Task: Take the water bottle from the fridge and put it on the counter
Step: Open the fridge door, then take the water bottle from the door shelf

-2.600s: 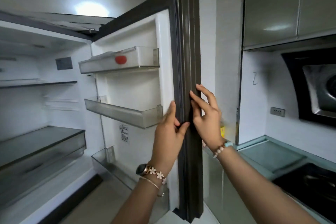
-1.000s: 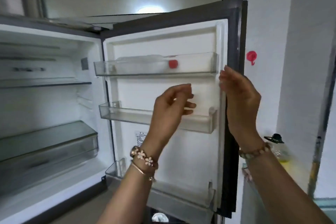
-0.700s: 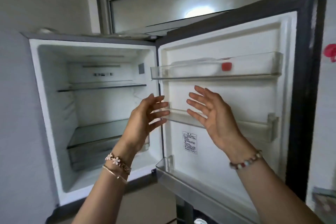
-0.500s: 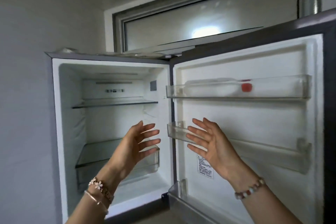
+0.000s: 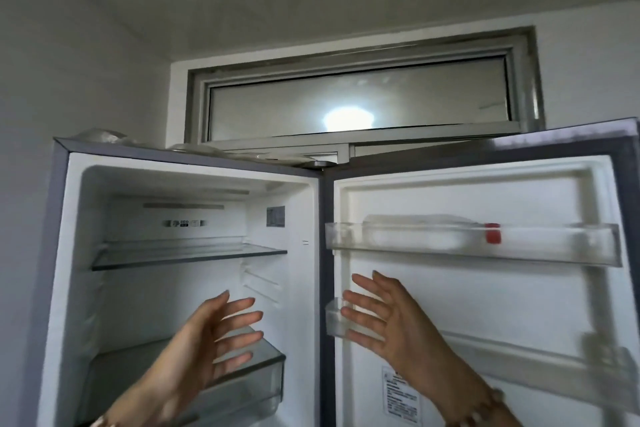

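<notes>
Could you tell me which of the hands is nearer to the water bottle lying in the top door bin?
Right. The right hand is open just below the water bottle, before the door; the left hand is lower, before the fridge compartment.

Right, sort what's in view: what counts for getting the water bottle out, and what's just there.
For the job:
- water bottle, lying in the top door bin, red cap right
- fridge door, open
- left hand and right hand, both empty

Just there:
- glass shelf
- crisper drawer
- window

A: Room dim. Brightest spot: white glare on the transom window [image 5: 349, 120] above the fridge [image 5: 194, 184].

B: Edges bow, wide-angle. Both hands and right door shelves smeared by motion.
</notes>
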Demonstrator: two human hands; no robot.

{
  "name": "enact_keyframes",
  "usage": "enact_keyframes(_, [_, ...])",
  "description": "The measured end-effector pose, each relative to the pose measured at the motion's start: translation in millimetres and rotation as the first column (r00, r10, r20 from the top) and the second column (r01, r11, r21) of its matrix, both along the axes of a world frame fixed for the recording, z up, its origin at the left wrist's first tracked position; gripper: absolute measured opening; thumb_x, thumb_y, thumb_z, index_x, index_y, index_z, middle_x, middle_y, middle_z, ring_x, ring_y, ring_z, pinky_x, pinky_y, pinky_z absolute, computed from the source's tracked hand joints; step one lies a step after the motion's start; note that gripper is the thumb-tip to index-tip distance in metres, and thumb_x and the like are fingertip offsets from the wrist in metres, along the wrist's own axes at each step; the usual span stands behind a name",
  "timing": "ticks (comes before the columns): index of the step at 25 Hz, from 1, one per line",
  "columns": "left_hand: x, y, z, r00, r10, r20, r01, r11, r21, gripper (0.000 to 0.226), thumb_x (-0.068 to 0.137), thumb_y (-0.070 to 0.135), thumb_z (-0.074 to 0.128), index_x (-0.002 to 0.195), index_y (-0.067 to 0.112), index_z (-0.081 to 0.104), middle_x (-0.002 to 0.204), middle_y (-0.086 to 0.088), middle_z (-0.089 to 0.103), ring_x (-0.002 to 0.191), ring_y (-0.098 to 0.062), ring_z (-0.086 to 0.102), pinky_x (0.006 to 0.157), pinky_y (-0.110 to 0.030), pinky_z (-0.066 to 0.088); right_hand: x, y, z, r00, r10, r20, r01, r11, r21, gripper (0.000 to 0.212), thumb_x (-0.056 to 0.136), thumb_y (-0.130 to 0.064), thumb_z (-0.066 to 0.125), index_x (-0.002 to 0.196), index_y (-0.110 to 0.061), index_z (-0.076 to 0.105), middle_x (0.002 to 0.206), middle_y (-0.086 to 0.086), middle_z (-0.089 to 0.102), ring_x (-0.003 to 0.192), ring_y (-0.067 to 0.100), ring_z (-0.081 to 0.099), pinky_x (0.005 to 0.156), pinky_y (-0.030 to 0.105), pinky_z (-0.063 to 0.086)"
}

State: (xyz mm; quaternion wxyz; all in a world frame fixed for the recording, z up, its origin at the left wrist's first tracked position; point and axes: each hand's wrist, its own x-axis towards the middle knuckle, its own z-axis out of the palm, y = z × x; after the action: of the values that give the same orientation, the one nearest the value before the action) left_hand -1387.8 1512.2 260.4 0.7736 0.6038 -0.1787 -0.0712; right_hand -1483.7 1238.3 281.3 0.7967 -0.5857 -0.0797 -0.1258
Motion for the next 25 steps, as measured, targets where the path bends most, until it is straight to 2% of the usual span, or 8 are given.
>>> enact_keyframes(5, [-5,-37,69,0.984,-0.073,0.161,0.064,0.996,0.057,0.038,0.095,0.047,0.050,0.112,0.021,0.072,0.112,-0.003,0.078,0.094,-0.022,0.076,0.088,-0.040,0.055,-29,-22,85,0.955,-0.218,0.201,0.263,0.935,-0.236,0.028,0.089,-0.038,0.065,0.102,-0.017,0.077,0.104,0.008,0.079,0.091,0.021,0.075,0.079,0.037,0.061])
enact_keyframes(10, [-9,-103,147,0.936,-0.172,0.306,0.133,0.980,0.145,0.031,0.095,0.047,0.052,0.103,0.025,0.072,0.107,0.000,0.077,0.096,-0.020,0.073,0.092,-0.037,0.053,-35,-68,162,0.734,-0.503,0.456,0.679,0.556,-0.480,0.015,0.091,-0.026,0.065,0.091,-0.015,0.075,0.094,0.009,0.075,0.075,0.017,0.068,0.068,0.030,0.054])
enact_keyframes(13, [-5,-139,167,0.915,-0.208,0.346,0.136,0.966,0.221,0.027,0.097,0.045,0.051,0.101,0.025,0.069,0.108,-0.001,0.073,0.092,-0.018,0.070,0.089,-0.034,0.051,-26,-95,167,0.704,-0.534,0.469,0.674,0.293,-0.679,0.017,0.089,-0.019,0.064,0.092,-0.008,0.077,0.103,0.011,0.076,0.088,0.020,0.067,0.076,0.031,0.051])
enact_keyframes(16, [-1,-166,175,0.907,-0.164,0.389,0.043,0.952,0.302,0.027,0.099,0.040,0.049,0.108,0.022,0.068,0.114,-0.002,0.068,0.099,-0.018,0.060,0.087,-0.033,0.041,-19,-116,166,0.698,-0.589,0.409,0.495,-0.016,-0.869,0.020,0.086,-0.015,0.065,0.097,-0.003,0.077,0.112,0.011,0.073,0.102,0.029,0.065,0.084,0.032,0.053])
enact_keyframes(18, [3,-180,175,0.892,-0.141,0.429,-0.027,0.932,0.362,0.033,0.100,0.034,0.049,0.122,0.015,0.065,0.119,-0.003,0.065,0.101,-0.018,0.056,0.080,-0.026,0.039,-20,-125,169,0.693,-0.633,0.344,0.367,-0.101,-0.925,0.025,0.083,-0.018,0.067,0.099,0.000,0.074,0.112,0.016,0.072,0.098,0.035,0.066,0.082,0.036,0.053])
enact_keyframes(20, [6,-192,175,0.870,-0.135,0.474,-0.088,0.904,0.419,0.036,0.102,0.025,0.048,0.129,0.006,0.061,0.122,-0.010,0.061,0.104,-0.021,0.053,0.079,-0.024,0.045,-26,-134,176,0.679,-0.695,0.237,0.243,-0.092,-0.966,0.032,0.080,-0.025,0.071,0.102,-0.002,0.071,0.109,0.018,0.072,0.084,0.034,0.065,0.074,0.034,0.051])
enact_keyframes(23, [9,-208,175,0.837,-0.153,0.525,-0.186,0.823,0.536,0.033,0.104,0.020,0.045,0.125,-0.002,0.059,0.113,-0.012,0.053,0.101,-0.023,0.047,0.098,-0.034,0.043,-32,-147,176,0.666,-0.746,-0.018,0.118,0.128,-0.985,0.033,0.079,-0.029,0.078,0.096,-0.003,0.065,0.090,0.014,0.071,0.065,0.028,0.063,0.071,0.036,0.054])
enact_keyframes(25, [5,-213,174,0.825,-0.171,0.538,-0.243,0.752,0.613,0.028,0.104,0.018,0.041,0.120,0.003,0.059,0.113,-0.016,0.051,0.102,-0.022,0.045,0.097,-0.035,0.042,-29,-153,174,0.714,-0.693,-0.100,0.111,0.253,-0.961,0.024,0.081,-0.022,0.081,0.085,-0.003,0.066,0.066,0.009,0.065,0.054,0.020,0.061,0.063,0.030,0.056])
